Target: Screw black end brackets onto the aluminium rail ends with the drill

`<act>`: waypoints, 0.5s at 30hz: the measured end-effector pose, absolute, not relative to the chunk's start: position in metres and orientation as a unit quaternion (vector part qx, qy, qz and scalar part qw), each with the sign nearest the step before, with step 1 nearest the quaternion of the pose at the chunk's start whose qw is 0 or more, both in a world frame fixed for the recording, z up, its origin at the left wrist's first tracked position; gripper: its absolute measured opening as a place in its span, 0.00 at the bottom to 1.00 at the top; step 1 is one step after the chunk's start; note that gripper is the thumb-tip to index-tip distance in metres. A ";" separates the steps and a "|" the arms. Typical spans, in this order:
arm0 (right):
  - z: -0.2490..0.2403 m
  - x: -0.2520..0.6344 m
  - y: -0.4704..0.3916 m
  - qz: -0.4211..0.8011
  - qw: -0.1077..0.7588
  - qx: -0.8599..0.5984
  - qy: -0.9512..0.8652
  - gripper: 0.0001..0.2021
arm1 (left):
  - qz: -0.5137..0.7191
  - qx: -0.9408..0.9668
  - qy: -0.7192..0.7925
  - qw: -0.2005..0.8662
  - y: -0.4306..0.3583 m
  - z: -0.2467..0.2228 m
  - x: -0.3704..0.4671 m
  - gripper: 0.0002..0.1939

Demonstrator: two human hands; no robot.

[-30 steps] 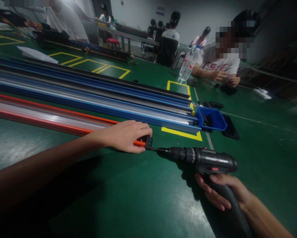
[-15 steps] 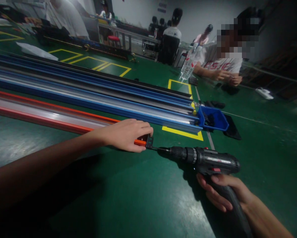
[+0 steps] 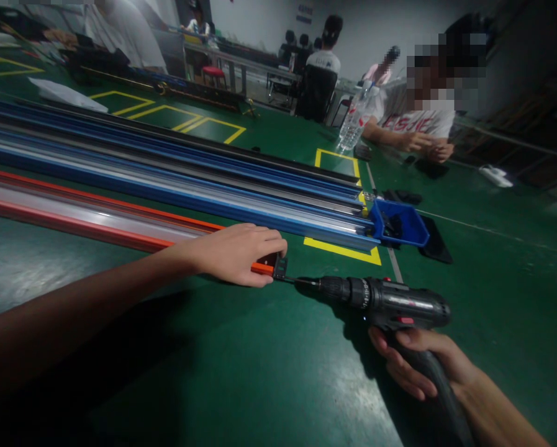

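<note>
A long orange-red metal profile lies along the green table at the left. My left hand is closed over its right end, fingers bent around it. A small black end cap with slots sits at that end, just beyond my fingertips. My right hand grips the handle of a black cordless drill, which points left. The drill's thin bit reaches the lower part of the end cap; its tip is too small to make out.
Behind the orange profile lie several blue and black profiles. A blue bin with dark parts stands at their right end. Clear plastic bottles are further back. A person sits across the table at the right.
</note>
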State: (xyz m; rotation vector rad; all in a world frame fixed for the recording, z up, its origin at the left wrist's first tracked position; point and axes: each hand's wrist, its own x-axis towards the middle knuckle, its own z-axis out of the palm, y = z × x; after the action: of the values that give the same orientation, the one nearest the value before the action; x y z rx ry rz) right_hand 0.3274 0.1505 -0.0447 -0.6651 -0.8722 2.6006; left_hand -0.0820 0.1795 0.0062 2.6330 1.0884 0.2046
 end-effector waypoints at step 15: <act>-0.044 0.327 0.149 0.908 0.168 -0.237 -0.302 0.14 | 0.069 0.912 0.380 0.140 0.180 0.007 -0.081 0.12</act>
State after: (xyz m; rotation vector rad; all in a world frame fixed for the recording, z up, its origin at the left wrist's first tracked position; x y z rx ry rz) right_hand 0.3269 0.1492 -0.0442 -0.6732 -0.8586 2.5831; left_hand -0.0808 0.1796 0.0069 2.6334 1.0991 0.1985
